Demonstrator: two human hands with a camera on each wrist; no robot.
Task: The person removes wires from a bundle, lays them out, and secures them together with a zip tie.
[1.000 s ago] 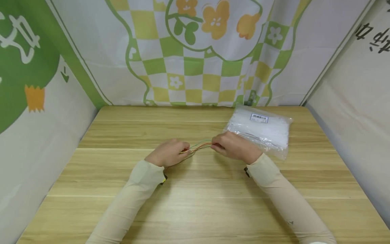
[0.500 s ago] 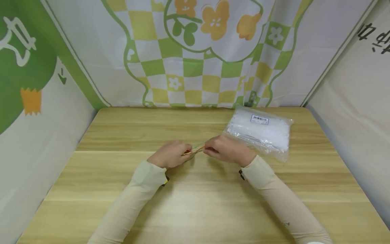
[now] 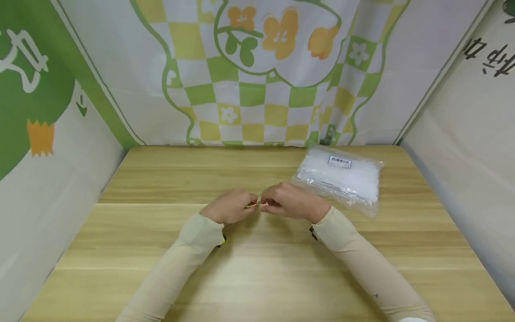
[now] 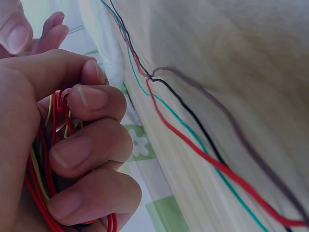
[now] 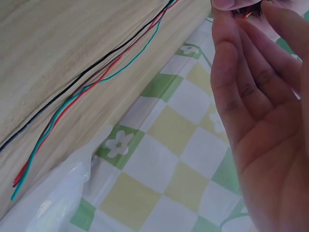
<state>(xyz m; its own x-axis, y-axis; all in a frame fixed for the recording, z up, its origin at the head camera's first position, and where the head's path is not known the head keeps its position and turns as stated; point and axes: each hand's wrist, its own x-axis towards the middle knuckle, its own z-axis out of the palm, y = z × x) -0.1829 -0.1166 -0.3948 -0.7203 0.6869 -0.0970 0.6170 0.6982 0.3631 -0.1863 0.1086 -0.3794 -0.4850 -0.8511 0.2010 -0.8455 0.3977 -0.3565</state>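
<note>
A: What's closest?
B: Two pale sleeves [image 3: 197, 246], reaching in over the wooden table [image 3: 281, 277].

A: And the hands?
B: The left hand [image 3: 229, 206] has its fingers curled tightly round a bundle of thin wires [image 4: 43, 166]. The right hand [image 3: 293, 201] is just beside it, fingertips close to the bundle; whether it pinches any strand, I can't tell.

A: Where on the table is that?
B: Around the middle, well in from the left and right edges.

A: How do the wires look?
B: In the fist, slim and glossy, looped together: mostly red, some yellow, a dark one among them. Outside it runs a loose group: a red wire [image 4: 217, 162], a teal wire [image 4: 241, 200], a black wire [image 4: 190, 109] and a brownish one [image 4: 236, 128], gently wavy, drawing close together at one point. The right wrist view shows red and teal tips.

A: Beyond that?
B: A clear plastic bag [image 3: 339, 176] of white contents, with a barcode label [image 3: 339, 162], towards the far right corner. Past the far edge hangs a green-and-yellow checked cloth [image 3: 277, 103] with flowers.
</note>
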